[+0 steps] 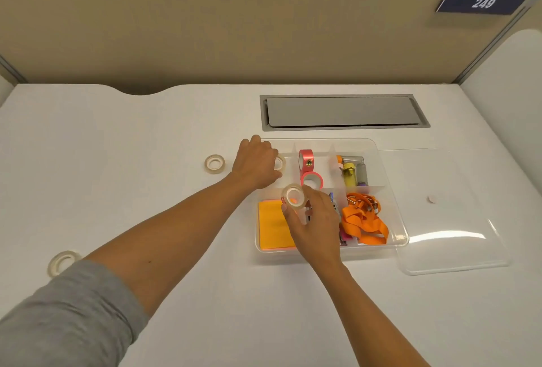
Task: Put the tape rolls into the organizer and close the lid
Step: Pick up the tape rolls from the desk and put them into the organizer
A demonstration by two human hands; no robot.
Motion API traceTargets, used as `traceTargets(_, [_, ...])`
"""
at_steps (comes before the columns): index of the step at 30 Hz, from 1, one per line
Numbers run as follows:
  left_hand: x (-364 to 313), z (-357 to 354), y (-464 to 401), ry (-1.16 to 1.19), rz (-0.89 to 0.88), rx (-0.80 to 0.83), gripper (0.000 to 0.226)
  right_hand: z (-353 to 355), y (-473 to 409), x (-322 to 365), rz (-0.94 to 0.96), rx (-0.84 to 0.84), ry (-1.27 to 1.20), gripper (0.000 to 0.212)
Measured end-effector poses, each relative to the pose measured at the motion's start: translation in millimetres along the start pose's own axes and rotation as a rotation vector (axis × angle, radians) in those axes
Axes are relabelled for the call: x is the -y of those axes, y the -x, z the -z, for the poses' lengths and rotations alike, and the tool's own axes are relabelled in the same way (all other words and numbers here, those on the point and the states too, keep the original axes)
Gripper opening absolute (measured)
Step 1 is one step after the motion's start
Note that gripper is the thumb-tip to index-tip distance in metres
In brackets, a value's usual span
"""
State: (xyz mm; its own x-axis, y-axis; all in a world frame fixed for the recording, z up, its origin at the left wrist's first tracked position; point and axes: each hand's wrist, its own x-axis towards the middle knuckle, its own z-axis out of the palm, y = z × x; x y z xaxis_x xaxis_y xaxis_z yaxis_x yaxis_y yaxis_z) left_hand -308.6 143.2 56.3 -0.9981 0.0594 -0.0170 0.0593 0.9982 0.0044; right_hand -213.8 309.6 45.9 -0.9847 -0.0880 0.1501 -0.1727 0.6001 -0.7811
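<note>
A clear plastic organizer [393,190] with several compartments sits open on the white desk. Its clear lid [457,220] lies flat to its right. My left hand [256,163] reaches into the back left compartment, fingers closed around a clear tape roll [281,162] that is mostly hidden. My right hand [315,221] hovers over the front of the organizer, pinching another clear tape roll [294,197]. Two pink tape rolls [306,160] sit in the middle back compartment. A clear roll [214,163] lies on the desk left of the organizer. A further roll [63,261] lies at the near left.
The organizer also holds orange sticky notes [271,224], an orange lanyard [365,220] and small tubes [350,173]. A grey cable hatch [343,111] is set in the desk behind it. A beige partition stands at the back.
</note>
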Motion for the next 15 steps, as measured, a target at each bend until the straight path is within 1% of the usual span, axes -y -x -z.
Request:
traceTargets(3, [-3.6,-3.9,-3.0,-0.057,0.006,0.023,0.044,-1.7,1.6,-1.0,0.004,-0.005,-0.019,0.039])
traceTargets(8, [-8.1,-10.9,-4.2,-0.053,0.032,0.018,0.042,-2.9,5.0,-2.7,0.01,-0.012,-0.014,0.041])
traceTargets(12, [-8.3,-9.3,-1.1,-0.001,0.041,-0.038,0.043,-3.6,5.2,-1.7,-0.009,0.001,-0.011,0.042])
traceTargets(15, [-3.5,-6.2,10.3,0.107,0.078,-0.107,0.037,-4.1,-0.3,2.5,-0.003,-0.007,-0.018,0.039])
